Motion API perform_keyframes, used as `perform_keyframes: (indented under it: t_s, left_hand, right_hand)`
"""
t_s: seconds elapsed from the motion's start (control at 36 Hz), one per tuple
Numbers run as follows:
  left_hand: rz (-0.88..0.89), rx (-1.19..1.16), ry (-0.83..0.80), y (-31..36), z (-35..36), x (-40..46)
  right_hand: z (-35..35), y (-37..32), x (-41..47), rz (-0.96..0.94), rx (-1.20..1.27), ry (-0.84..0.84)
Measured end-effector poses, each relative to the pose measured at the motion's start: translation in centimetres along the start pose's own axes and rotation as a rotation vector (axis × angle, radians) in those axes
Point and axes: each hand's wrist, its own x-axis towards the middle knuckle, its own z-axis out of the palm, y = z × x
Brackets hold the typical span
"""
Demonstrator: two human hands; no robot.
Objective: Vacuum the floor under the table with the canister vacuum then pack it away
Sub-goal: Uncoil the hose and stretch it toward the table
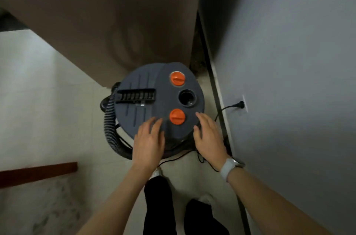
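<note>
Canister vacuum (159, 100) standing on the tiled floor (48, 100) at centre frame, tucked into a corner: brown cabinet (107, 28) at 12 o'clock, grey wall (289, 61) at 3 o'clock. Left hand (149, 141) resting flat on the lid's near edge at 7 o'clock, fingers straight and clamped on nothing. Right hand (209, 136) at the lid's rim at 5 o'clock, fingers loosely extended against the side, likewise holding nothing.

Probably a rigid plastic drum, bulky and fairly heavy with the motor on top; smooth domed lid likely slippery under flat palms. Better taken by the black ribbed carry handle (136, 96) recessed at 9 o'clock on the lid, not by the orange knobs (177, 116). Ribbed hose (110, 129) looping down the 8 o'clock side, soft and floppy, apt to drag. Power cord (227, 108) trailing across the floor to a plug (239, 104) seated in the wall socket at 3 o'clock; worth pulling by the plug body before any winding.
</note>
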Motion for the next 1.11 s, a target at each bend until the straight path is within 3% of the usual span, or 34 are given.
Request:
perform_keyframes:
  t_s: [0.19, 0.36, 0.56, 0.67, 0.78, 1.11]
  left_hand:
    - [-0.077, 0.094, -0.044, -6.7, -2.0, 4.6]
    - [-0.158, 0.074, -0.191, -11.1, -2.4, 9.8]
    - [-0.456, -0.220, -0.349, -16.7, -0.8, 10.6]
    - [-0.527, -0.397, -0.337, -18.0, -0.2, 10.7]
    - [-0.689, -0.539, -0.336, -19.0, -0.2, 11.0]
    - [-0.873, -0.941, -0.479, -23.5, 0.1, 12.1]
  right_hand:
    - [5.5, -4.3, 2.1, 0.104, -0.198, -0.169]
    - [8.9, -6.2, 4.1, 0.247, -0.354, -0.089]
    - [11.1, -5.2, 4.5, 0.242, -0.469, 0.107]
    - [11.5, -5.4, 4.7, 0.255, -0.503, 0.164]
    - [11.3, -5.9, 4.8, 0.280, -0.511, 0.175]
    - [11.3, -5.8, 4.8, 0.283, -0.576, 0.158]
